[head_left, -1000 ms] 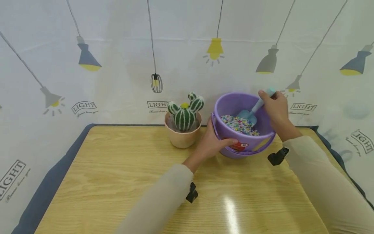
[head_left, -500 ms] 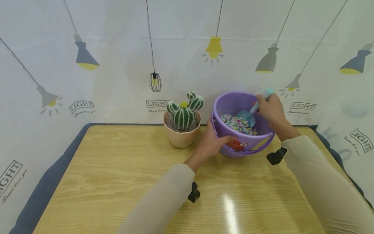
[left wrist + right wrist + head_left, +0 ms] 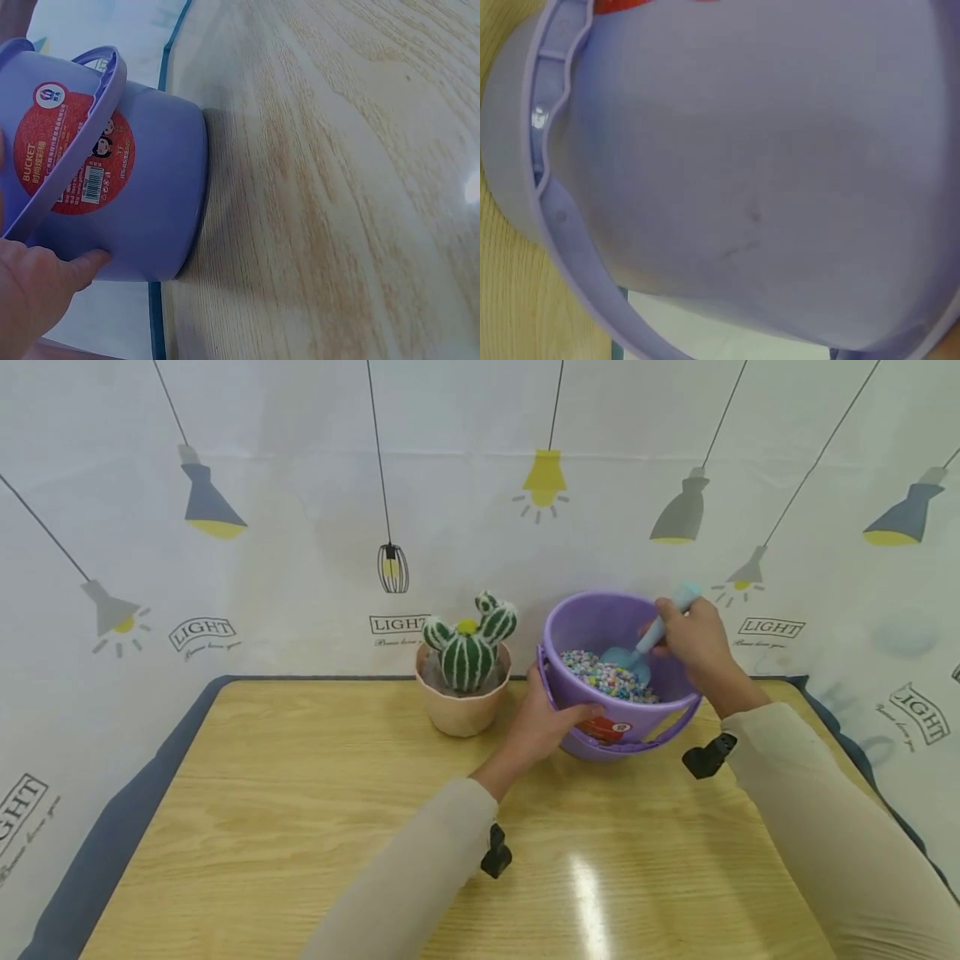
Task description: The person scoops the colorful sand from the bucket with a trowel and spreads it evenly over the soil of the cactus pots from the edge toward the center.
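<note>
A purple bucket (image 3: 645,718) stands at the back right of the table, with its handle hanging down in front. Colourful small beads (image 3: 603,677) lie inside. My right hand (image 3: 701,639) grips the light blue handle of a small shovel (image 3: 628,658) above the bucket's right rim, and the blade's lower part is among the beads. My left hand (image 3: 536,722) holds the bucket's left side, thumb across the front near a red label (image 3: 79,154); most of its fingers are hidden. The right wrist view is mostly filled by the bucket's wall (image 3: 765,172).
A knitted cactus (image 3: 468,656) in a peach pot (image 3: 461,714) stands just left of the bucket and my left hand. The wooden table (image 3: 300,810) ends at a white cloth backdrop (image 3: 300,552) printed with lamps, close behind the bucket.
My right hand has come slightly lower and left on the shovel's handle than a second ago. The left hand keeps its hold on the bucket. The head view has shifted slightly.
</note>
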The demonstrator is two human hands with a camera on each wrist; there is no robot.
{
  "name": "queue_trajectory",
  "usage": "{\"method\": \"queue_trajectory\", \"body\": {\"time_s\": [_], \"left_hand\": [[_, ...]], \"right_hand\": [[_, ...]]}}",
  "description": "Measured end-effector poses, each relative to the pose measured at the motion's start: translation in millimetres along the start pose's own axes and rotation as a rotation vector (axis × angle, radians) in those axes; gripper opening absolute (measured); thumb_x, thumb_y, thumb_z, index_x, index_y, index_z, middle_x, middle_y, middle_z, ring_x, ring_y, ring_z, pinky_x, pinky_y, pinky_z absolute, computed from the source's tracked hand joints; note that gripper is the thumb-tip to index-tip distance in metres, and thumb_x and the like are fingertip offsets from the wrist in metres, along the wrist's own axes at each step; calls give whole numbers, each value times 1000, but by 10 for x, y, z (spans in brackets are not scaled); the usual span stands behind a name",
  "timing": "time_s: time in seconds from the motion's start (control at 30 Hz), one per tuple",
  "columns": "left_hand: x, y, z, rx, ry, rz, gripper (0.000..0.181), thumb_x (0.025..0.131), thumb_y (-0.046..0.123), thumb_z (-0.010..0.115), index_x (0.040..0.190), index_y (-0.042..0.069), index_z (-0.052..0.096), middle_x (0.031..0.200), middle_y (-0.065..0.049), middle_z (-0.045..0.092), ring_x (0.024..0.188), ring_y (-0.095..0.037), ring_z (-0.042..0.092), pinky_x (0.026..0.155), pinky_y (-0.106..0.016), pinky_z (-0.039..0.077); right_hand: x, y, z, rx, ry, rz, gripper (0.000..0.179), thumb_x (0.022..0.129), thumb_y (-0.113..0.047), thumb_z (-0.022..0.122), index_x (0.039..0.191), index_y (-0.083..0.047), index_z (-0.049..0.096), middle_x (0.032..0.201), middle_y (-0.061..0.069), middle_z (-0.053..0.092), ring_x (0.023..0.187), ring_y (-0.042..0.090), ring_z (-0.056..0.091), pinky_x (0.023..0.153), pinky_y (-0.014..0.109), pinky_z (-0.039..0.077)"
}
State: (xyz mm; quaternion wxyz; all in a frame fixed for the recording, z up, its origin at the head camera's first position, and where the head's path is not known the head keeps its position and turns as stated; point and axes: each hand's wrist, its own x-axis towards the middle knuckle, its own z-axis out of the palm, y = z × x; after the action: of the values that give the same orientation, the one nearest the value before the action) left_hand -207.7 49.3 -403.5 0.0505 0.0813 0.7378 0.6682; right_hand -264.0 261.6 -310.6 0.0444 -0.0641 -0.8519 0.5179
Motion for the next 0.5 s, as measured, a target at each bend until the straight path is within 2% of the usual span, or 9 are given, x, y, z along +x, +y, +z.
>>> {"method": "queue_trajectory", "body": {"time_s": [0.3, 0.5], "left_hand": [[14, 2, -12, 35, -1, -7, 114, 74, 39, 85, 156, 18, 9, 153, -9, 34, 139, -22, 37, 114, -38, 31], [8, 6, -12, 43, -1, -1, 113, 74, 39, 84, 156, 19, 10, 153, -8, 35, 139, -21, 37, 113, -37, 31]], "right_hand": [[27, -11, 2, 40, -84, 21, 40, 103, -38, 42, 107, 2, 47, 72, -5, 69, 64, 8, 68, 62, 26, 58], [22, -9, -7, 55, -84, 46, 40, 103, -39, 43, 109, 0, 47, 72, -4, 69, 65, 9, 69, 60, 26, 58]]}}
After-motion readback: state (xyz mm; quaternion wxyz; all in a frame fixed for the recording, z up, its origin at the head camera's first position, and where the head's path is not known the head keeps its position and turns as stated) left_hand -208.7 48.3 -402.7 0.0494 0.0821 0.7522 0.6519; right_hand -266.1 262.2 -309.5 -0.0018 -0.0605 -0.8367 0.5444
